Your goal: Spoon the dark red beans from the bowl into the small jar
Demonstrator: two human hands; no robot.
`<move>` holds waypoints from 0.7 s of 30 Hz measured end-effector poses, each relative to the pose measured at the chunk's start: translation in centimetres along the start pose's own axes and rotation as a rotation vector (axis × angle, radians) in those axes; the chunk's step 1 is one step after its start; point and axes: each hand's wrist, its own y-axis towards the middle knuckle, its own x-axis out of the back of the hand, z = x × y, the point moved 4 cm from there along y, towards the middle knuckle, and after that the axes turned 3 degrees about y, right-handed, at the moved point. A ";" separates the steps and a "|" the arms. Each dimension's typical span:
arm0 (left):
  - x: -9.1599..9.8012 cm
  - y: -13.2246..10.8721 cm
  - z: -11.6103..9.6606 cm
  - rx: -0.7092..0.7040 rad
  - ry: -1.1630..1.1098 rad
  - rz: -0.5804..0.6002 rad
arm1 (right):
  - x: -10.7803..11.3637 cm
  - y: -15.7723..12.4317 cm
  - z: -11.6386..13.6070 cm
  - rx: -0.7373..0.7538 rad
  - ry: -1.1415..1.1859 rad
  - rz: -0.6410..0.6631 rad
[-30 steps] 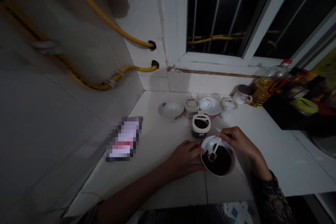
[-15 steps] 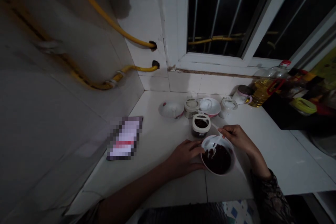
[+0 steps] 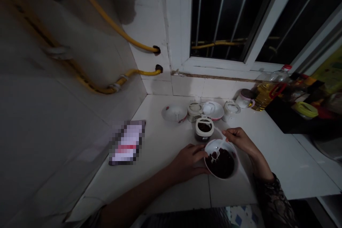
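A white bowl (image 3: 223, 162) with dark brown contents stands near the counter's front edge. My left hand (image 3: 190, 161) grips its left rim, thumb and fingers around the side. Pinched in my right hand (image 3: 238, 139) is a white spoon (image 3: 220, 148), its head resting in the dark contents at the bowl's left part. Just behind the bowl is a clear container (image 3: 204, 128) with a white rim and dark contents. Farther back are a bowl with a small spoon (image 3: 174, 113), a lidded jar (image 3: 195, 111), another bowl (image 3: 217, 111) and a second jar (image 3: 231, 111).
A blurred-out flat item (image 3: 127, 143) lies at the counter's left. At the back right are a mug-like jar (image 3: 244, 99), an oil bottle (image 3: 267, 89) and a black tray (image 3: 280, 115) of condiments. Yellow pipes (image 3: 107, 88) run along the left wall.
The view has shifted slightly. Both hands keep their hold on the bowl and the spoon, and the spoon has barely moved in the dark contents.
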 end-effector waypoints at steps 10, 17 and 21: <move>0.1 0.2 -0.2 -0.009 -0.009 -0.010 | 0.7 1.2 -0.2 -0.053 0.131 -0.194; 0.1 0.1 -0.1 0.001 -0.006 -0.020 | 1.3 0.8 3.7 0.283 -0.142 -0.615; 0.0 0.1 -0.1 0.013 -0.005 0.000 | -0.2 -0.5 5.0 0.598 -0.615 -0.628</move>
